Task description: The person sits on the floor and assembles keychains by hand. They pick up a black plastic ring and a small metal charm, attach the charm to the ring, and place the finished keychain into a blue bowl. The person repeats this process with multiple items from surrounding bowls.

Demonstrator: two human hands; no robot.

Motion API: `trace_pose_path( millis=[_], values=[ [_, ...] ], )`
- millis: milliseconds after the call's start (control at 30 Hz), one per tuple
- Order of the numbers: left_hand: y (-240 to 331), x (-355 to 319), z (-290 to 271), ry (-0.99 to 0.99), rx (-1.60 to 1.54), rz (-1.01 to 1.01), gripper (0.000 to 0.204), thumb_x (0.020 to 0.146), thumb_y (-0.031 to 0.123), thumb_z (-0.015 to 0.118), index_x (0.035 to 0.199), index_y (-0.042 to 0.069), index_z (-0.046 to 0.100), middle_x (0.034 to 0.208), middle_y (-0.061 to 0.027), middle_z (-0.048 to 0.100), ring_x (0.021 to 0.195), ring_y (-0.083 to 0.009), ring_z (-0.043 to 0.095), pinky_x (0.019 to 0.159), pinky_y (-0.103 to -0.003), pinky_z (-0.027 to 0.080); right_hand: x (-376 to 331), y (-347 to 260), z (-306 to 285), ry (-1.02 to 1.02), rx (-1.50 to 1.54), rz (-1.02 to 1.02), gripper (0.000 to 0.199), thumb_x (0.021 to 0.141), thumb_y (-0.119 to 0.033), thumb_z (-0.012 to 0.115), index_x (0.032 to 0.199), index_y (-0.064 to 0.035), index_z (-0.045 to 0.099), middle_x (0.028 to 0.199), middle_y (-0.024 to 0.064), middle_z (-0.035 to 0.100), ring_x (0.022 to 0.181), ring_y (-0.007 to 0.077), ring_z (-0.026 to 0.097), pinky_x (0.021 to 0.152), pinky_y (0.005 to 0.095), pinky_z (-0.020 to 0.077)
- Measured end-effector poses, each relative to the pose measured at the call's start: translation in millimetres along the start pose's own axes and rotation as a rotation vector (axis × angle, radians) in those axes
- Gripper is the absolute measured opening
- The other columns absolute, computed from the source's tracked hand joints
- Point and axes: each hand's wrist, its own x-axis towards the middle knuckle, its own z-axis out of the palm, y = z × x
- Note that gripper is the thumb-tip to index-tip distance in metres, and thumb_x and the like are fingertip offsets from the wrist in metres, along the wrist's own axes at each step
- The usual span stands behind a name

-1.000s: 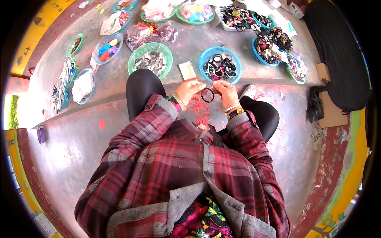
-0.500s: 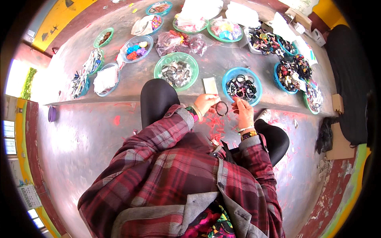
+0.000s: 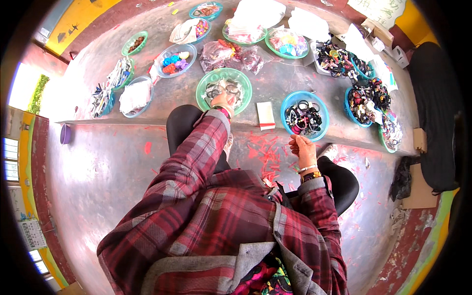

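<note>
Head view: along the ledge's (image 3: 275, 84) front edge, the left hand (image 3: 224, 101) is in the green bowl (image 3: 247, 92) among pieces (image 3: 234, 89) apparently done (fingers' hold untellable), while bands (image 3: 303, 118) seemingly remain in the blue bowl (image 3: 323, 124), the right hand (image 3: 305, 149) at its near rim, fingers curled, hold unclear.

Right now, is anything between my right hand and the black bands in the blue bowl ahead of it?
Only the near rim of that blue bowl stands between your right hand and the black bands; nothing else visible does. The white box is left of that line.
</note>
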Motion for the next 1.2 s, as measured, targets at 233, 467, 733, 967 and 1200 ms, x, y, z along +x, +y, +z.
trace_pose_path(
  millis=[233,467,733,967,1200],
  values=[
    [-95,25,-67,-0.333,0.735,-0.374,0.022,0.082,0.019,0.05,0.095,0.001,0.051,0.089,-0.0152,0.059,0.065,-0.0268,0.058,0.054,-0.036,0.049,1,2,8,-0.065,-0.029,0.025,0.022,0.083,-0.022,0.051,0.089,-0.0028,0.061,0.068,0.0024,0.06,0.056,0.008,0.052,0.052,0.0201,0.0403],
    [-129,9,-62,-0.357,1.116,-0.448,0.033,0.082,0.021,0.05,0.106,-0.002,0.049,0.096,-0.0183,0.056,0.071,-0.0255,0.057,0.056,-0.036,0.048,1,0,11,-0.133,-0.076,0.068,0.021,0.083,-0.021,0.051,0.087,-0.0029,0.061,0.068,0.0019,0.059,0.056,0.0075,0.052,0.052,0.0202,0.0405],
    [-141,19,-51,-0.127,0.948,-0.399,0.048,0.078,0.027,0.061,0.114,0.002,0.043,0.114,-0.0208,0.045,0.09,-0.0282,0.052,0.066,-0.034,0.048,-2,-2,10,-0.196,-0.12,0.086,0.022,0.083,-0.021,0.05,0.087,-0.0029,0.062,0.069,0.0013,0.06,0.057,0.0069,0.052,0.051,0.0199,0.0397],
    [-168,51,-50,0.03,0.659,-0.43,0.026,0.078,0.022,0.062,0.095,0.004,0.052,0.088,-0.0138,0.048,0.069,-0.0245,0.049,0.051,-0.032,0.049,-2,-7,17,-0.231,-0.145,0.121,0.023,0.084,-0.02,0.049,0.089,-0.0017,0.062,0.07,0.0014,0.06,0.059,0.0065,0.052,0.054,0.0197,0.0396],
    [-171,39,-37,0.087,0.583,-0.377,0.023,0.078,0.018,0.061,0.093,0.005,0.05,0.088,-0.0121,0.049,0.069,-0.0233,0.052,0.056,-0.029,0.049,-4,-6,18,-0.24,-0.154,0.148,0.023,0.084,-0.019,0.049,0.089,-0.0005,0.061,0.07,0.0019,0.06,0.059,0.007,0.051,0.054,0.0195,0.0394]
  ],
)
